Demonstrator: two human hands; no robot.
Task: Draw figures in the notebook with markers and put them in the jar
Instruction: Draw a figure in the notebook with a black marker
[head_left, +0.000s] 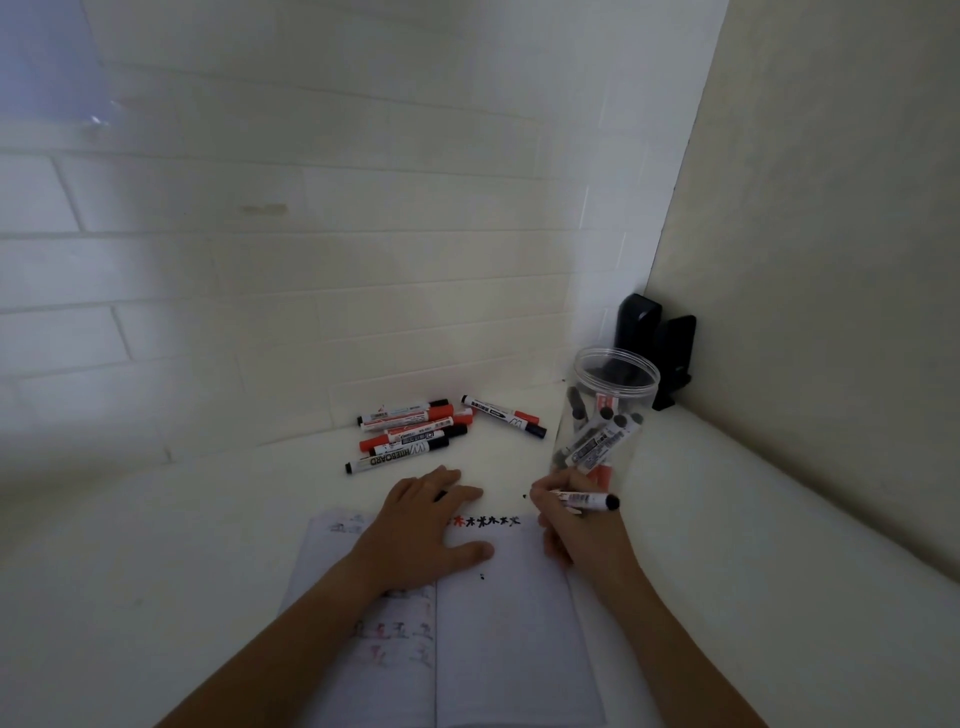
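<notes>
- White tiled wall (311, 260) backs a pale worktop (156, 545), pretty dim lighting.
- Open white-paged notebook (498, 639) lies at 6 o'clock, with a row of small red and black figures (485, 521) along its top edge.
- Left hand (431, 525) rests flat on the page, fingers straight.
- Right hand (563, 519) has its grip closed around a white black-capped marker (589, 500).
- Clear plastic jar (602, 415) at 1 o'clock, some markers inside.
- Loose pile of red and black markers (415, 428) at 12 o'clock.

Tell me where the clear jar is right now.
The clear jar stands right of centre in the head view, just beyond the right hand, in front of a black object in the corner.
</notes>
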